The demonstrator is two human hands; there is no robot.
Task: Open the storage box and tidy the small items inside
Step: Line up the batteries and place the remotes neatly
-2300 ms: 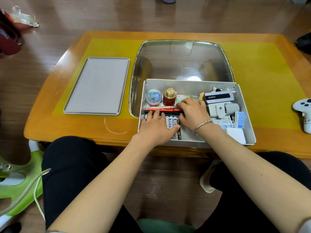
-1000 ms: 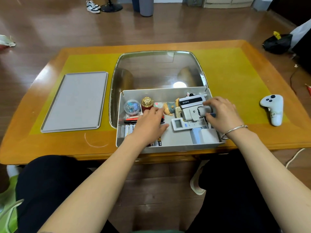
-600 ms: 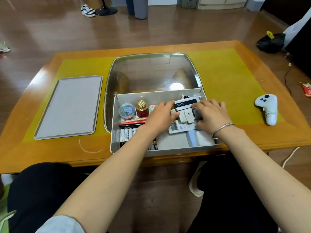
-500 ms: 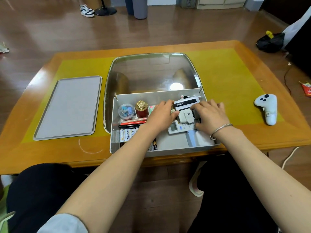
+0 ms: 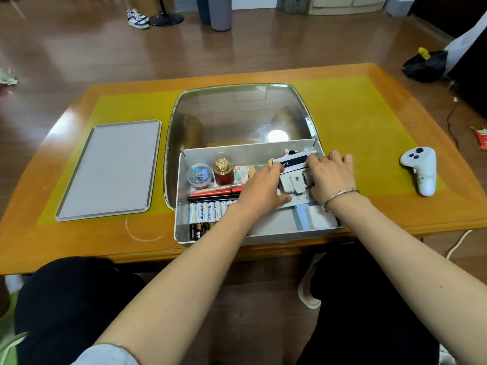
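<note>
wooden table (image 5: 79,248) bears the open storage box (image 5: 181,227); left hand (image 5: 261,191) and right hand (image 5: 329,177) flank the grey device (image 5: 293,180) between them, fingers curled onto its sides.

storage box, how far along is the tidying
Done: the storage box is open, its lid on the table to the left. Batteries and pens lie in rows. In hand: left hand and right hand both grip the grey gadget. Left: settling that right-side pile.
</note>
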